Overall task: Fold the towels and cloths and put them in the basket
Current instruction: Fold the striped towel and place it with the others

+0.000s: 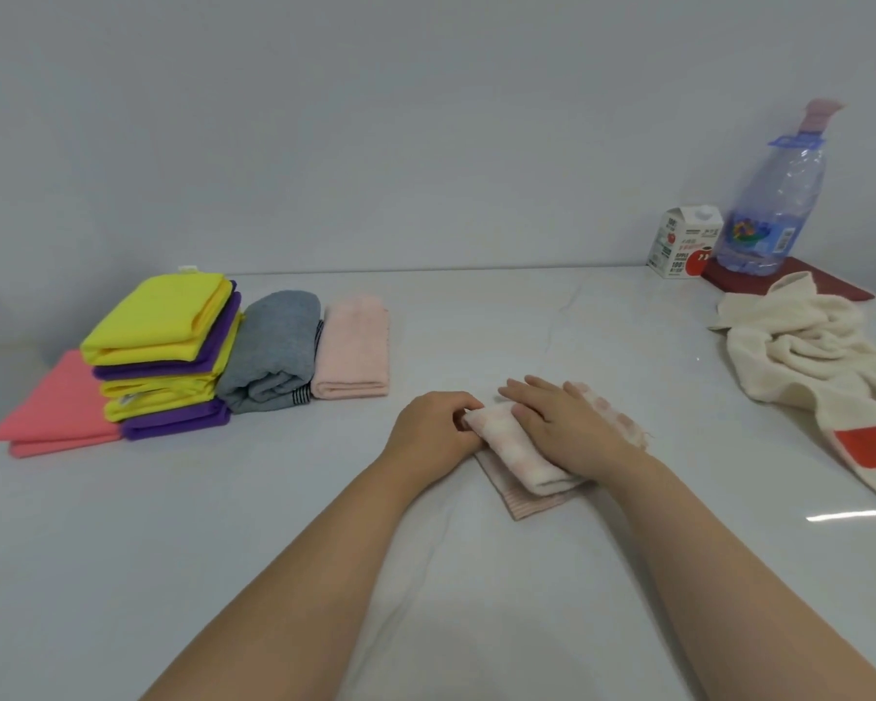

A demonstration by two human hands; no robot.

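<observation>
**Both hands on the checked cloth, mid-surface**

The pink-checked cloth [512, 452] lies folded at the centre of the surface [476, 321], right under both hands. The left hand [433, 427] has its fingers curled, pinching the cloth's left edge. The right hand [562, 422] lies flat with straight fingers, pressing down on top. Well off to the right lies a crumpled cream towel [800, 356]. Far left is a yellow-and-purple stack [163, 346], with a grey towel [274, 351] and a pink towel [352, 351] folded beside it.
</observation>
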